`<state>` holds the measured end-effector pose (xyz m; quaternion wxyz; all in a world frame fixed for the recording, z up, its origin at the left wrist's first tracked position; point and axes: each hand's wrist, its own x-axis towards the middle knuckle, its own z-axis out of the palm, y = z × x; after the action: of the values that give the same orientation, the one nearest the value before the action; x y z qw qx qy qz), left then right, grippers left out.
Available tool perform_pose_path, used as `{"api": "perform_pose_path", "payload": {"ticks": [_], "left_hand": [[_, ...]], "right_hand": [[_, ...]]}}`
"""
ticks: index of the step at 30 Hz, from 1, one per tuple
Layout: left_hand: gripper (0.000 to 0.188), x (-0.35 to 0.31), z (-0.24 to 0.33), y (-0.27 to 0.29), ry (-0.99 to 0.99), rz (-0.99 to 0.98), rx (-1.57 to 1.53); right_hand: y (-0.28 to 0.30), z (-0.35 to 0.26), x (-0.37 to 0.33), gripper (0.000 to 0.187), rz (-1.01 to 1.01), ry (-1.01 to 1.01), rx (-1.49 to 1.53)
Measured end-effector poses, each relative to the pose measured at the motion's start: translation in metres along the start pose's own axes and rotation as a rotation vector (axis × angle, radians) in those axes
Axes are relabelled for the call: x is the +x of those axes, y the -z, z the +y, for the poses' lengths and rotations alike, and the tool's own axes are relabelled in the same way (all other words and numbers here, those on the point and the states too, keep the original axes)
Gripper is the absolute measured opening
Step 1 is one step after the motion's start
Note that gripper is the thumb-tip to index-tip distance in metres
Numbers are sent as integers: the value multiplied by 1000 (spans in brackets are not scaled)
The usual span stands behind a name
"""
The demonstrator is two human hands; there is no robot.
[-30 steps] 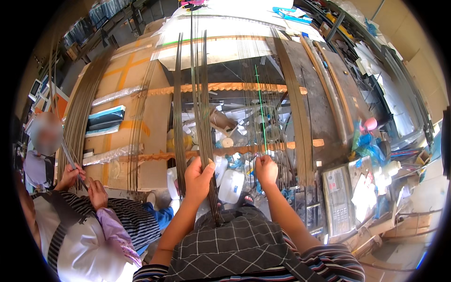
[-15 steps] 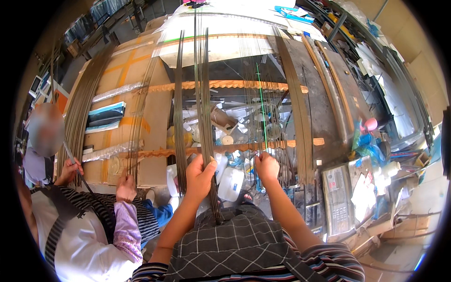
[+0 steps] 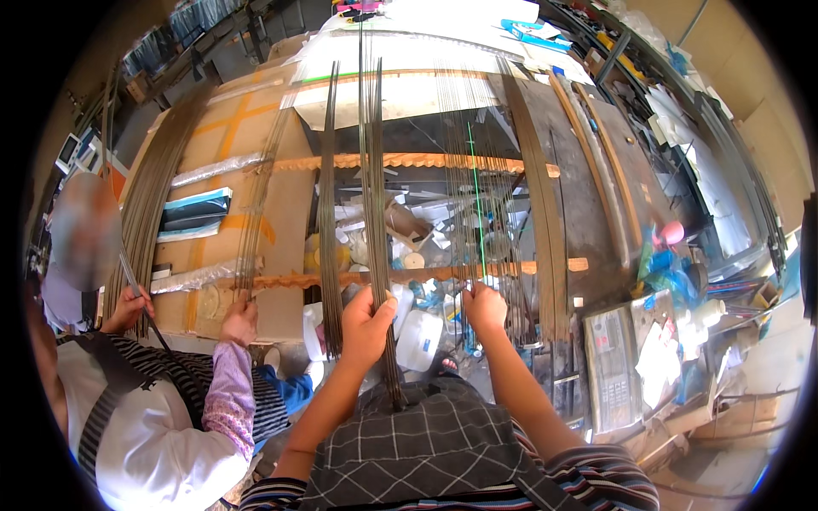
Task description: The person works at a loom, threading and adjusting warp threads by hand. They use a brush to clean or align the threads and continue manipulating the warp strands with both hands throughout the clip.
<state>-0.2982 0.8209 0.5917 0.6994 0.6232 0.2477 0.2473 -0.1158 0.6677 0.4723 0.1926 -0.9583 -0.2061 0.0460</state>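
Note:
My left hand is closed around the near part of a bundle of long, thin dark rods, thumb on top. The bundle runs away from me over two wavy-edged wooden rails, and its near end reaches my checked apron. My right hand is a closed fist just in front of the nearer rail, beside the near ends of spaced-out thin rods. Whatever its fingers pinch is too small to name. Among these rods one is bright green. Another dark bundle lies left of my left hand.
At left, a co-worker's hands work near rods over a cardboard-covered table. A thick rod bundle lies to the right. Below the rails sit scraps and a white plastic jug. An old keypad device and cluttered shelves stand right.
My two hands keep nearly the same places and grips. The co-worker's nearer hand has shifted slightly up and right. The whole view has moved a little.

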Motion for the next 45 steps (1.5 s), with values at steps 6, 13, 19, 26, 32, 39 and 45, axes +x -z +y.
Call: {"api": "perform_pose_path", "payload": {"ticks": [6, 13, 19, 26, 32, 39, 45], "left_hand": [[9, 4, -3, -5, -38, -16, 12], [10, 10, -18, -27, -105, -37, -135], [13, 7, -10, -32, -139, -82, -100], [13, 8, -3, -21, -214, -37, -14], [12, 8, 9, -9, -172, -56, -43], [12, 16, 17, 4, -141, -62, -67], [9, 16, 26, 6, -151, -54, -99]], "right_hand": [[23, -26, -20, 25, 122, 116, 262], [99, -108, -96, 16, -654, 67, 1205], [94, -103, -108, 18, -487, 55, 1323], [73, -77, -101, 19, -79, 58, 1000], [78, -53, -83, 27, 190, 92, 775], [68, -26, -79, 29, 243, -1, 689], [64, -26, -68, 29, 226, -83, 700]]}}
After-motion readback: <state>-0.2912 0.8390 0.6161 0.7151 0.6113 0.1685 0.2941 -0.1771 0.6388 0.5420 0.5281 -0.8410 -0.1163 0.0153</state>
